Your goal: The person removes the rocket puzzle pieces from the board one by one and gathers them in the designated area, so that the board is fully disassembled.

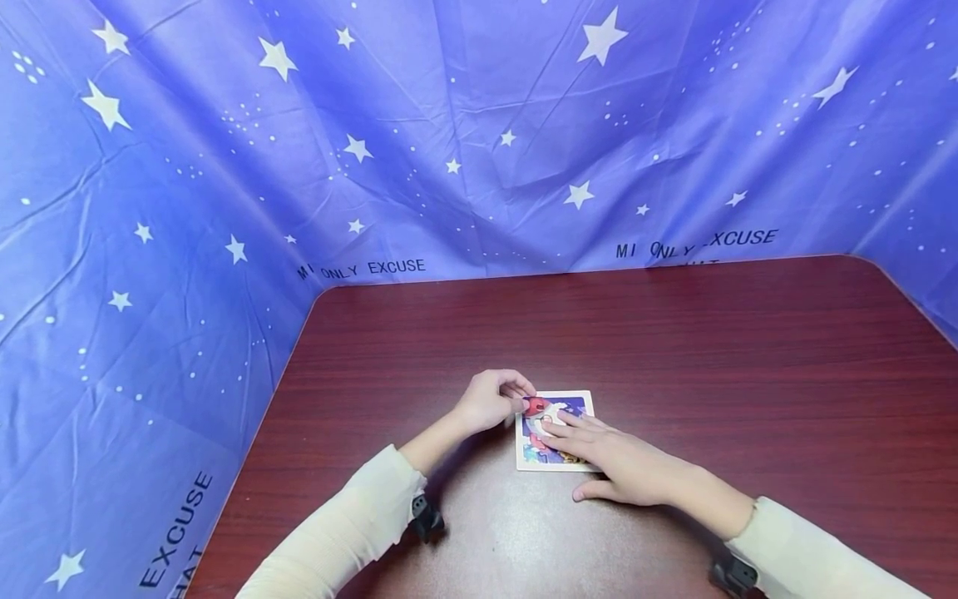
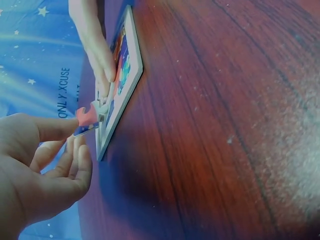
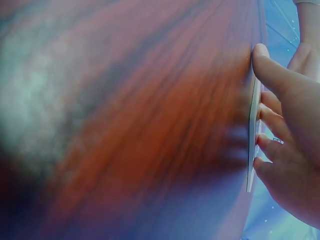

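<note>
As left hand pinches a piece, outspread right hand touches puzzle.

Remotely, I can make out a dark red, wood-grained worktop with a pale glare on its near part. Behind it and along both sides I see a creased blue-violet curtain, printed with white stars and black lettering (I can read EXCUSE).

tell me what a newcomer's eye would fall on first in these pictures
The starry blue-violet cloth hanging behind the dark red table would likely strike first. Next comes the bright, white-bordered picture puzzle lying on the table, the right hand over its right part. Near its far left corner, the left hand pinches a small reddish piece.
</note>
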`<state>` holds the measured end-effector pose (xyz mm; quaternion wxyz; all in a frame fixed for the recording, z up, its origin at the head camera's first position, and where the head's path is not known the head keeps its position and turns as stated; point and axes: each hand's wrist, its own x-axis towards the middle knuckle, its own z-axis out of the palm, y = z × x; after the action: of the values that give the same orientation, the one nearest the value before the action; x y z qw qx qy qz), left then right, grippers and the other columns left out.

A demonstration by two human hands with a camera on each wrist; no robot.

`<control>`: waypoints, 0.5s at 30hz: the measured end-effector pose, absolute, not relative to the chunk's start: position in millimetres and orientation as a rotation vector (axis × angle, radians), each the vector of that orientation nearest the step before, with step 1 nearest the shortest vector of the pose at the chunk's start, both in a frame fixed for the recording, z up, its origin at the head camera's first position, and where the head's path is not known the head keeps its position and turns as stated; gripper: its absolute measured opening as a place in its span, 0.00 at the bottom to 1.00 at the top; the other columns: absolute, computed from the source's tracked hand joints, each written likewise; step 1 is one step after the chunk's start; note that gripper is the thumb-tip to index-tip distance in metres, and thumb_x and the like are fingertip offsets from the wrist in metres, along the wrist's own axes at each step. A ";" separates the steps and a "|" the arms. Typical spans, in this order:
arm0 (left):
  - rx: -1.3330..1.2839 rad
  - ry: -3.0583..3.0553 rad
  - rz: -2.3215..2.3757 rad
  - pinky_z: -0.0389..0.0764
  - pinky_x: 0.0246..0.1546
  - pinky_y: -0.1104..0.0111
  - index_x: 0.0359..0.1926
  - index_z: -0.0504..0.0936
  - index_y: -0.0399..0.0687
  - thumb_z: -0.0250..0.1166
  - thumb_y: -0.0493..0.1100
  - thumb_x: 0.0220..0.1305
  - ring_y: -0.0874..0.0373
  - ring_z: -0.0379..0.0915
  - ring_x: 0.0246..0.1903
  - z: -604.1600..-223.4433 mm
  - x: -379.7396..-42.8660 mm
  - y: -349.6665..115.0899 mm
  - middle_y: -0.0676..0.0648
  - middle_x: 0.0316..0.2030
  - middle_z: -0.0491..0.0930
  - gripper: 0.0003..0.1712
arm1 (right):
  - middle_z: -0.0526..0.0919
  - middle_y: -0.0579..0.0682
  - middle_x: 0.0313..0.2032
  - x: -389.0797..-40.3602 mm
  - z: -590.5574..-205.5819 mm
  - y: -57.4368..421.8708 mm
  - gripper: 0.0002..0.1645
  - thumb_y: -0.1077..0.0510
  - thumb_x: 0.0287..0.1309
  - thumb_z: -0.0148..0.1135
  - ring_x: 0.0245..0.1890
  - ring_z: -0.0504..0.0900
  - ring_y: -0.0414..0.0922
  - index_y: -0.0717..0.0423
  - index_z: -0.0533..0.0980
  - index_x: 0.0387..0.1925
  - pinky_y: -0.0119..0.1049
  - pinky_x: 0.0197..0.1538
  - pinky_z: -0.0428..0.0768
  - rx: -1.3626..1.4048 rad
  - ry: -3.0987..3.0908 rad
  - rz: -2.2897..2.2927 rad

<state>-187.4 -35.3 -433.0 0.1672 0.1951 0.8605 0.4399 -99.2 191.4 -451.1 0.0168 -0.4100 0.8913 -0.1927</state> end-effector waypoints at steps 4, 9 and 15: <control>0.543 2.443 1.302 0.76 0.31 0.78 0.36 0.85 0.40 0.64 0.30 0.54 0.69 0.73 0.24 -434.0 -186.7 -34.8 0.41 0.30 0.85 0.08 | 0.67 0.51 0.69 -99.5 -450.6 191.1 0.44 0.41 0.55 0.64 0.70 0.64 0.57 0.52 0.63 0.69 0.55 0.66 0.65 -1.280 2.769 -0.597; 0.460 2.365 1.407 0.75 0.24 0.76 0.36 0.85 0.38 0.66 0.30 0.54 0.67 0.73 0.22 -435.4 -186.4 -34.4 0.39 0.31 0.85 0.07 | 0.67 0.51 0.69 -99.9 -449.9 190.9 0.44 0.42 0.54 0.64 0.70 0.64 0.58 0.52 0.63 0.69 0.55 0.66 0.65 -1.287 2.770 -0.594; 0.370 2.275 1.491 0.74 0.20 0.74 0.36 0.85 0.37 0.69 0.34 0.53 0.67 0.75 0.22 -437.8 -185.4 -34.2 0.38 0.32 0.86 0.08 | 0.67 0.51 0.69 -99.4 -449.5 191.0 0.44 0.42 0.55 0.64 0.70 0.64 0.58 0.52 0.63 0.69 0.52 0.66 0.65 -1.296 2.769 -0.597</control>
<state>-185.4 -34.2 -437.8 0.1969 0.1321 0.8126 0.5324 -99.4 191.0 -449.5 0.0133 -0.4160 0.8888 -0.1916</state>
